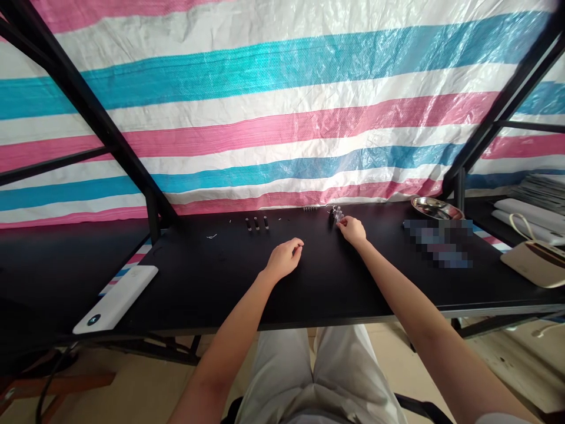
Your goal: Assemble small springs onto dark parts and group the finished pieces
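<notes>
My left hand rests on the black table near its middle, fingers curled in a loose fist with nothing showing in it. My right hand reaches further back, its fingertips pinched on a cluster of small clear and dark parts by the tarp wall. Three small dark upright pieces stand in a row to the left of both hands. A short row of tiny metal parts lies at the table's back edge.
A white power bank lies at the table's front left edge. A metal dish sits at the back right beside a blurred patch. Black frame posts rise on both sides. White boxes and a cable lie on the right-hand table.
</notes>
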The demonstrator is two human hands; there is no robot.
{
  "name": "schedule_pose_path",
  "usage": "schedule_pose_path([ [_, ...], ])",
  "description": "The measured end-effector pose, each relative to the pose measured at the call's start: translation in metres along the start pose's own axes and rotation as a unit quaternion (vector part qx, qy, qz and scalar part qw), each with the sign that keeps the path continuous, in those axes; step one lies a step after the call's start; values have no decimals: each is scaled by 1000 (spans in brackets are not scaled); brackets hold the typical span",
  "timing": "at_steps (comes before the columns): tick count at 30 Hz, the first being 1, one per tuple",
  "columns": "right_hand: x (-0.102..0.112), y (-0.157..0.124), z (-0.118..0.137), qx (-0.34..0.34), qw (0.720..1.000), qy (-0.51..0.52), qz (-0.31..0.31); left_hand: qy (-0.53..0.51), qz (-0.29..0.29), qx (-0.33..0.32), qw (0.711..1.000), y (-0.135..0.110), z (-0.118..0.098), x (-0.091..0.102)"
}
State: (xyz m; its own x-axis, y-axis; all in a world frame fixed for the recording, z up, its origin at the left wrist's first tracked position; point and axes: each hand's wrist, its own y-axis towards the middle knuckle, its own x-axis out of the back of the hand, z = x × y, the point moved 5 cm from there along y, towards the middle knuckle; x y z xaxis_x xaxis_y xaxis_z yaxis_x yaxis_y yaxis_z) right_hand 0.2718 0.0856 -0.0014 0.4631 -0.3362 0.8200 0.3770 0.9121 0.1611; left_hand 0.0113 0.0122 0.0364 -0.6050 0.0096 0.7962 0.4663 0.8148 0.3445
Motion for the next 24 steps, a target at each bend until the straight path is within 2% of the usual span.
schedule_pose_path([
  [17, 0, 2, -3, 10, 1000, 20, 6, -1, -2, 0, 1000, 0, 1, 0],
  [24, 16, -12, 3, -17, 999, 4, 30, 12, 0, 2, 1000, 0, 1, -1],
])
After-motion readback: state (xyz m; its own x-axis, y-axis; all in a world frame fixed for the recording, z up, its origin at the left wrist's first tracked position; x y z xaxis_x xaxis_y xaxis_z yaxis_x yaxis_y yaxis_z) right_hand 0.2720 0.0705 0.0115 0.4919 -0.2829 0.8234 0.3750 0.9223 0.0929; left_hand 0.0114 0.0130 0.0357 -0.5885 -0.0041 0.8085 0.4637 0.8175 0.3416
